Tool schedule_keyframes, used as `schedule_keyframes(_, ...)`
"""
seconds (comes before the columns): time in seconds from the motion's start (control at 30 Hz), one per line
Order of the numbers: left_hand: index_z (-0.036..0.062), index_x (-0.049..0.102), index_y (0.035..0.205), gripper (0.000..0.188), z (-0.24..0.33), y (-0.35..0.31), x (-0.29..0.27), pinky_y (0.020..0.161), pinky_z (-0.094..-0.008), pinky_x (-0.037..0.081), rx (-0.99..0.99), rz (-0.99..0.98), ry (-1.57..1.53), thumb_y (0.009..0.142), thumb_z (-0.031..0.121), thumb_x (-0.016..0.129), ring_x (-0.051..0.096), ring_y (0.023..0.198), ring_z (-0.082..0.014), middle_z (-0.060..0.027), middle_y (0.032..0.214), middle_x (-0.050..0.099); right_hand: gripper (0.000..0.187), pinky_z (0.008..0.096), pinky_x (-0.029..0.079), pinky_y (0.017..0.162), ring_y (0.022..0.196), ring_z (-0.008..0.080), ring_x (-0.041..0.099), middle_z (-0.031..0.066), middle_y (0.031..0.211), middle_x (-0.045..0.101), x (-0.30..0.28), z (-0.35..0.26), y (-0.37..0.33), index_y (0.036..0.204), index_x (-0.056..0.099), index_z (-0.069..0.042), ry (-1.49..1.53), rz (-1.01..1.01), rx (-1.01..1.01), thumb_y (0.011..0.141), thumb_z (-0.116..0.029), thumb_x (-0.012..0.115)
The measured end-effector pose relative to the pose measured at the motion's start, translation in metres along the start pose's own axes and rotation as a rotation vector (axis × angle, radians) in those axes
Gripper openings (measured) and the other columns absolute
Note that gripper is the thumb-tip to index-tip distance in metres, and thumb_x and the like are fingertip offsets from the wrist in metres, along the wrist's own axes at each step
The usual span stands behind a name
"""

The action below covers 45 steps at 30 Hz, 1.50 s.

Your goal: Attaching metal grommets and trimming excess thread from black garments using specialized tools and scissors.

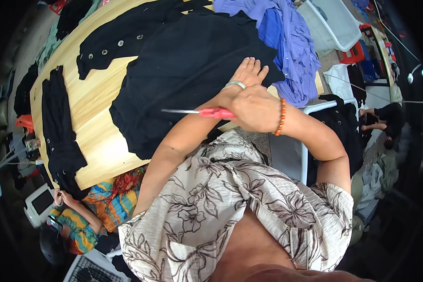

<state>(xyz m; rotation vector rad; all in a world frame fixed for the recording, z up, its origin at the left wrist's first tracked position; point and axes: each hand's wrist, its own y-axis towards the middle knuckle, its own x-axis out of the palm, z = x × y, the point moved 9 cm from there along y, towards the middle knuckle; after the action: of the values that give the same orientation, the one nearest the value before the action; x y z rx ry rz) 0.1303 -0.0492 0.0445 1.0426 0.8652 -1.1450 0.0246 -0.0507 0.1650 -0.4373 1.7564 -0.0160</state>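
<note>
My left hand (249,74) lies flat on a black knit garment (188,61), fingers stretched out and a silver bangle at the wrist. Crossing over that wrist, my right hand (257,109) is closed round a red-handled tool (216,113) with a slim metal blade pointing left. Its exact kind is hidden by my fist. An orange bead bracelet circles my right wrist. Left of the garment a black piece with buttons or eyelets (105,52) is spread on the wooden table (91,122).
Purple and blue cloth (296,56) is heaped at the table's far right. A folded black garment (58,127) lies along the left edge, where another person (77,225) handles its near end. Beside me on the right stands a pale bin (286,152); a clear tub (331,28) is farther back.
</note>
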Motion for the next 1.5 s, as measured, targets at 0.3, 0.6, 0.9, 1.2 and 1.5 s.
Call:
schedule_keyframes(0.3, 0.0048, 0.054, 0.133, 0.064, -0.022, -0.096, -0.064, 0.118, -0.0513, 0.020, -0.161, 0.250, 0.104, 0.080, 0.036, 0.069, 0.037, 0.140, -0.0346, -0.0158, 0.144, 0.048, 0.027, 0.0464, 0.048, 0.054, 0.059, 0.0379, 0.063, 0.0180, 0.060, 0.060, -0.020, 0.032, -0.037, 0.100, 0.061, -0.005, 0.093, 0.191, 0.170, 0.088, -0.028, 0.068)
schedule_keyframes(0.6, 0.0093, 0.055, 0.137, 0.061, -0.050, -0.208, -0.113, 0.117, -0.0524, 0.018, -0.472, 0.298, 0.131, 0.084, 0.036, 0.072, 0.029, 0.145, -0.0353, -0.0127, 0.152, 0.041, 0.026, 0.0470, 0.050, 0.058, 0.065, 0.0379, 0.067, 0.0189, 0.065, 0.063, -0.009, 0.038, -0.047, 0.101, 0.060, -0.003, 0.110, 0.071, 0.290, 0.086, -0.022, 0.069)
schedule_keyframes(0.9, 0.0109, 0.059, 0.131, 0.055, -0.073, -0.239, -0.131, 0.114, -0.0528, 0.026, -0.635, 0.389, 0.104, 0.081, 0.024, 0.075, 0.039, 0.138, -0.0391, -0.0201, 0.146, 0.045, 0.024, 0.0464, 0.048, 0.053, 0.061, 0.0370, 0.065, 0.0168, 0.059, 0.060, 0.001, 0.010, -0.004, 0.097, 0.058, -0.003, 0.168, 0.151, 0.079, 0.089, -0.025, 0.065)
schedule_keyframes(1.2, 0.0003, 0.058, 0.129, 0.035, -0.110, -0.297, -0.133, 0.110, -0.0396, 0.038, -0.668, 0.572, -0.216, 0.095, 0.003, 0.054, 0.053, 0.128, -0.0322, -0.0167, 0.137, 0.057, 0.020, 0.0455, 0.052, 0.061, 0.067, 0.0364, 0.067, 0.0177, 0.063, 0.062, 0.031, -0.028, 0.017, 0.092, 0.057, 0.001, 0.338, -0.006, -0.096, 0.077, -0.010, 0.064)
schedule_keyframes(1.5, -0.0026, 0.067, 0.115, 0.041, -0.285, -0.317, -0.144, 0.077, -0.0247, 0.047, -1.019, 0.789, -0.601, 0.100, 0.034, 0.057, 0.062, 0.086, -0.0116, -0.0085, 0.100, 0.071, 0.033, 0.0447, 0.051, 0.063, 0.069, 0.0393, 0.067, 0.0201, 0.075, 0.068, -0.035, 0.163, -0.024, 0.096, 0.066, 0.000, 0.154, 0.552, 0.668, 0.092, -0.033, 0.066)
